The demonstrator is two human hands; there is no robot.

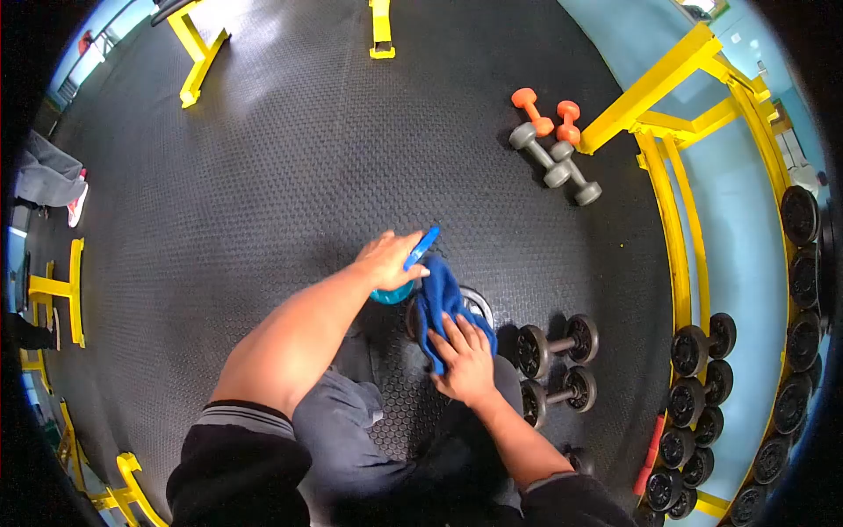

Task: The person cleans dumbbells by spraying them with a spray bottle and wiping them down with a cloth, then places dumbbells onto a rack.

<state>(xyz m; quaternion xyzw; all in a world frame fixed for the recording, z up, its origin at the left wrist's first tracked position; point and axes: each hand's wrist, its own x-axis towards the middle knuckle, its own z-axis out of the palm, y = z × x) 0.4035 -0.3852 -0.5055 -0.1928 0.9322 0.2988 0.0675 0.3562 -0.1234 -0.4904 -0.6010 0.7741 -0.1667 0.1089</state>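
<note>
My left hand (391, 260) is wrapped round the top of a spray bottle with a blue head (422, 248) and a teal body (392, 293). My right hand (465, 358) presses on a blue cloth (443, 294), its fingers spread over the fabric. Under the cloth is a round metal weight (477, 305); only its silvery rim shows at the right, and the rest is hidden. The bottle is just left of the cloth, close above the floor.
Dark dumbbells (558, 345) lie right of my knees. Grey dumbbells (540, 155) and orange dumbbells (568, 121) lie farther ahead. A yellow rack (672, 237) with several weights stands at right. At left are a person's legs (48, 176) and yellow frames (77, 292).
</note>
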